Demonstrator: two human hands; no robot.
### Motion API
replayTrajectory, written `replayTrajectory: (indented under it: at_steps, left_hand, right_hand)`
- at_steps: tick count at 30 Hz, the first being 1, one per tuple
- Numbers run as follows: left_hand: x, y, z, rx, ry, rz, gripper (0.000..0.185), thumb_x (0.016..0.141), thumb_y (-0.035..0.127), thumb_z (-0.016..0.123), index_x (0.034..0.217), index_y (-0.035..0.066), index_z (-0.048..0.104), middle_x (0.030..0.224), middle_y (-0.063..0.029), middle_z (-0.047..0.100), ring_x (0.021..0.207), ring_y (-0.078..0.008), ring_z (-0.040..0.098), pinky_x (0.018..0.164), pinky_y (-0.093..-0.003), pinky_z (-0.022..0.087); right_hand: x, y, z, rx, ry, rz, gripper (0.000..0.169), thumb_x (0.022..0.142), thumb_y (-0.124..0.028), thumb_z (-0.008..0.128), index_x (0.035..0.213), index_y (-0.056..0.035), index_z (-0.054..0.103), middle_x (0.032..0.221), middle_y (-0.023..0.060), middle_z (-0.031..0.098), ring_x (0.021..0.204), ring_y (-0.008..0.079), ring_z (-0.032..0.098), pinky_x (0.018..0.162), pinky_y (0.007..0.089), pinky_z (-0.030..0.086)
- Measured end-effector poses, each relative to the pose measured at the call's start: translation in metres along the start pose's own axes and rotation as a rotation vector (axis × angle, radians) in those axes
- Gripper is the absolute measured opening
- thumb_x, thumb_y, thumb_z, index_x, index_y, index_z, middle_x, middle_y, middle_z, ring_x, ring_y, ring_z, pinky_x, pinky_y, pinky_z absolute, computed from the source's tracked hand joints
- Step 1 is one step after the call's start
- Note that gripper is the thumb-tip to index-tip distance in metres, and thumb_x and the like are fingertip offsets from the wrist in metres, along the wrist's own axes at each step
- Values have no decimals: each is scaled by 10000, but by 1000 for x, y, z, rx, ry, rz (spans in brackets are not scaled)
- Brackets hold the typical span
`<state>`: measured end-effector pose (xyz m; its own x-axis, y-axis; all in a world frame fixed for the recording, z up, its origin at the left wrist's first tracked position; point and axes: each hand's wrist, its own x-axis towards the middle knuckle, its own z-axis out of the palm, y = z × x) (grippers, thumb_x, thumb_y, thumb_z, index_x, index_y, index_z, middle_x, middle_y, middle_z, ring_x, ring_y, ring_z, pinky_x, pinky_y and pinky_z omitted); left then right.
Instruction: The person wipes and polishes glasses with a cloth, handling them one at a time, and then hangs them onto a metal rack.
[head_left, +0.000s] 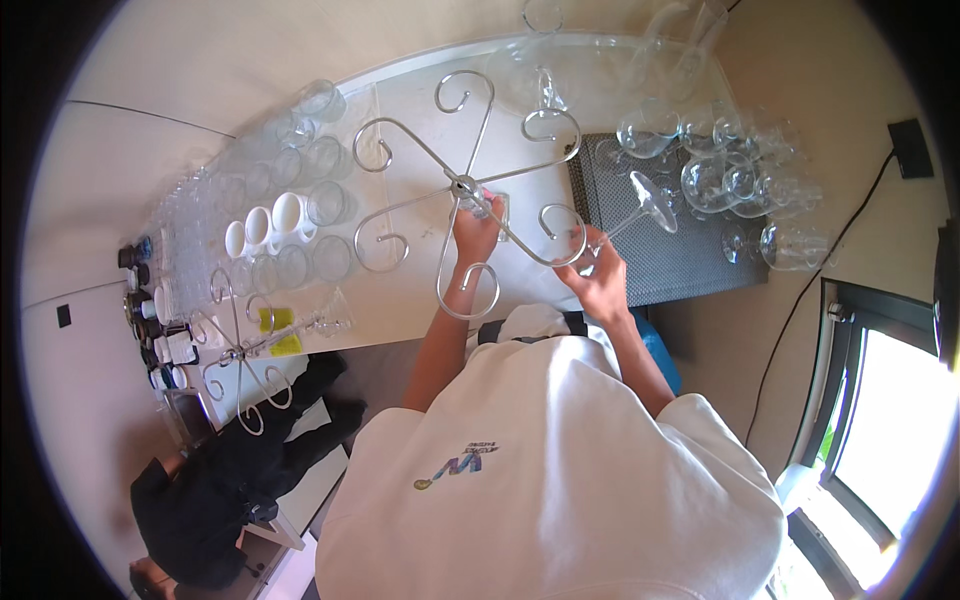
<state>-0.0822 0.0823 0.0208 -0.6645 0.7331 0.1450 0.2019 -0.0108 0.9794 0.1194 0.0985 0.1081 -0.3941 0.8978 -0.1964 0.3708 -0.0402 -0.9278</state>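
Note:
In front of me stands a metal rack with curled arms, seen from above. My left hand is closed around its clear stem just under the hub. With my right hand I hold a stemmed glass by its bowl, the foot pointing up and to the right, beside one of the rack's curled hooks. Whether the glass touches the hook I cannot tell. Several wine glasses lie or stand on a dark textured mat at the right.
Rows of tumblers and white mugs stand on the left of the counter. A second curled rack is near yellow-green sponges. A large decanter is at the back. A person in black bends at lower left.

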Motion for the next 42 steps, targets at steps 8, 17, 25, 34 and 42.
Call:
replayTrajectory:
  at_steps: [8, 17, 25, 34, 42]
  left_hand:
    - [1, 10, 4, 20, 25, -103, 161, 727, 77, 674, 830, 13, 568, 721, -44, 571, 673, -123, 550, 634, -285, 454]
    - [1, -10, -1, 5, 7, -12, 157, 773, 107, 684, 836, 5, 583, 736, -63, 590, 714, -146, 573, 652, -293, 466]
    - [3, 2, -5, 147, -25, -33, 131, 751, 118, 664, 782, 16, 588, 672, -74, 614, 615, -166, 590, 577, -334, 474]
    - [12, -11, -18, 92, -151, -24, 230, 697, 127, 731, 828, 39, 564, 718, -49, 599, 663, -145, 580, 614, -301, 474]
    - [14, -8, -18, 175, -79, 125, 285, 659, 115, 781, 817, 22, 563, 705, -77, 584, 648, -222, 582, 621, -334, 473]
  right_hand:
    - [40, -31, 20, -532, 308, -457, 647, 593, -385, 797, 1107, -53, 588, 969, 143, 577, 748, 313, 648, 605, 390, 551]
    - [30, -41, 37, -504, 210, -643, 704, 577, -368, 810, 1157, -65, 551, 1116, 163, 554, 932, 315, 623, 682, 392, 564]
    - [18, -30, 31, -383, 227, -647, 725, 577, -340, 825, 1171, -68, 512, 1113, 155, 563, 997, 315, 585, 782, 396, 540]
    - [29, -19, 37, -419, 245, -619, 770, 587, -387, 823, 1201, -58, 494, 1153, 166, 533, 973, 336, 600, 739, 405, 550]
    - [17, -28, 51, -480, 148, -528, 828, 595, -439, 809, 1250, -90, 443, 1172, 161, 520, 974, 322, 605, 690, 404, 560]
